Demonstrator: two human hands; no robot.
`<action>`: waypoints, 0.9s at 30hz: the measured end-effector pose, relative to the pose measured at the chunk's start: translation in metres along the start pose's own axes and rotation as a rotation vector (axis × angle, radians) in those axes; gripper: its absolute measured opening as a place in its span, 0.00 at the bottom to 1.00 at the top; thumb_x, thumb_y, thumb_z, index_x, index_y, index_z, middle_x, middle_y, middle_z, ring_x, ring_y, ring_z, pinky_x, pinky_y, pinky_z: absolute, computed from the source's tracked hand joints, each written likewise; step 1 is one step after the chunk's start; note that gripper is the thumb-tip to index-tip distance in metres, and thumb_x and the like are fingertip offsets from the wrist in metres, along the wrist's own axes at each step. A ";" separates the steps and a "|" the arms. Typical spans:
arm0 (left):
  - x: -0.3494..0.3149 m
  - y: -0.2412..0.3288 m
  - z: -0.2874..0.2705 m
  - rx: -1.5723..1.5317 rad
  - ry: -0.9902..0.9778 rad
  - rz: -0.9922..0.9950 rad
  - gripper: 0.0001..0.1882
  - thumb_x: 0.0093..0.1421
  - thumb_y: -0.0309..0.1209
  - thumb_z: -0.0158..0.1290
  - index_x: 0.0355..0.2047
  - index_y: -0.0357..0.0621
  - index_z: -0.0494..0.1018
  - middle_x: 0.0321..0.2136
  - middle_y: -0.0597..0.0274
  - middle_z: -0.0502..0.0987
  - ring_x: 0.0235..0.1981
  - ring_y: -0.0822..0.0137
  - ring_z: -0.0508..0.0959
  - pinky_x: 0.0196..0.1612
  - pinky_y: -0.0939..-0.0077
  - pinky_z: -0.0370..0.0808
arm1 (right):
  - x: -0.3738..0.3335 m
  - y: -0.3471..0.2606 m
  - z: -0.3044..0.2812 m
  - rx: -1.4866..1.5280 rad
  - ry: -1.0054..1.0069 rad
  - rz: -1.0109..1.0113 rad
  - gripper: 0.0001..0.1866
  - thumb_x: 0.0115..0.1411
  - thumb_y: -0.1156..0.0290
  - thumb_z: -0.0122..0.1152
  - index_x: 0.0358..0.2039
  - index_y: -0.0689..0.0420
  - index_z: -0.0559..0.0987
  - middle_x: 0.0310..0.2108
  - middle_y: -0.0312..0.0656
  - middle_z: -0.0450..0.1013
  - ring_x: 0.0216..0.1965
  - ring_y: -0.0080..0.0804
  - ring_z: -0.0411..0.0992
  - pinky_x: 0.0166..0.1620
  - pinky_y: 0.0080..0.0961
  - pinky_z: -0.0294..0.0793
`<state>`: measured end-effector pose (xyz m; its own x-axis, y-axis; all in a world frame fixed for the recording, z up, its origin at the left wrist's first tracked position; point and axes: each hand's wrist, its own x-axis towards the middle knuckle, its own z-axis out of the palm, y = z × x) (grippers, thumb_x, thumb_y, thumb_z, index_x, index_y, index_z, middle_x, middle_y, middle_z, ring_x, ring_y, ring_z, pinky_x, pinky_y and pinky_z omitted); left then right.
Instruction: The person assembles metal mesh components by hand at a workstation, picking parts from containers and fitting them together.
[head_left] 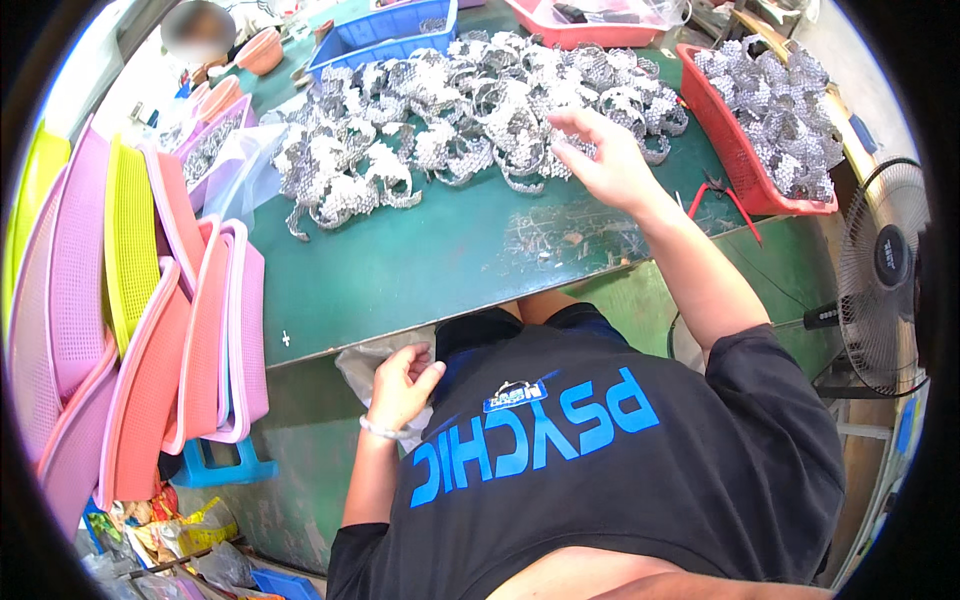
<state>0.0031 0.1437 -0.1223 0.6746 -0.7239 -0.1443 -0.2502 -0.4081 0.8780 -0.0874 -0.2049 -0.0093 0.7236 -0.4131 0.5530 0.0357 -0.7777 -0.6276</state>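
Note:
A wide heap of curled, silver-grey strips with a scale-like pattern [450,105] covers the far part of the green table [400,270]. My right hand [605,165] reaches over the heap's right side, thumb and fingers apart, with nothing visible between them. Down by my lap, past the table's near edge, my left hand [400,388] is loosely curled, its thumb away from the fingers. Behind it hangs a clear plastic bag [362,372]; whether the hand touches the bag is hard to see.
A red basket [745,185] holding more silver strips stands at the right, red-handled pliers [738,205] beside it. Blue [345,55] and pink trays line the back. Stacked plastic baskets [150,400] crowd the left; a fan [885,270] stands right. Someone sits far left.

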 end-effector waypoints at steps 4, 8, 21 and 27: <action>0.003 0.057 -0.006 -0.065 -0.123 0.143 0.18 0.50 0.24 0.56 0.42 0.33 0.69 0.31 0.61 0.74 0.29 0.76 0.72 0.33 0.84 0.70 | 0.040 0.006 -0.001 -0.185 -0.024 -0.082 0.22 0.48 0.64 0.58 0.43 0.60 0.72 0.39 0.49 0.70 0.42 0.43 0.69 0.47 0.34 0.67; 0.014 0.080 -0.005 -0.032 -0.146 0.269 0.19 0.50 0.22 0.55 0.43 0.33 0.68 0.32 0.62 0.73 0.31 0.76 0.71 0.34 0.84 0.70 | 0.076 0.031 0.005 -0.405 -0.178 -0.094 0.29 0.50 0.63 0.58 0.52 0.56 0.64 0.49 0.50 0.65 0.51 0.44 0.63 0.54 0.34 0.61; 0.029 0.092 -0.004 -0.092 -0.136 0.269 0.19 0.49 0.25 0.57 0.43 0.36 0.69 0.31 0.60 0.73 0.30 0.73 0.72 0.34 0.81 0.70 | 0.109 0.035 0.002 -0.232 -0.409 -0.065 0.35 0.40 0.68 0.64 0.52 0.54 0.64 0.37 0.47 0.69 0.41 0.36 0.68 0.46 0.29 0.67; 0.038 0.101 -0.011 -0.097 -0.159 0.230 0.19 0.50 0.22 0.55 0.44 0.34 0.68 0.33 0.60 0.73 0.32 0.75 0.71 0.37 0.82 0.70 | 0.120 0.038 -0.011 0.011 -0.479 0.070 0.36 0.38 0.73 0.66 0.51 0.57 0.64 0.30 0.37 0.64 0.34 0.25 0.64 0.41 0.23 0.66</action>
<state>0.0116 0.0811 -0.0342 0.4883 -0.8727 0.0003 -0.3115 -0.1740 0.9342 -0.0067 -0.2887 0.0390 0.9604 -0.1972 0.1966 -0.0185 -0.7497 -0.6615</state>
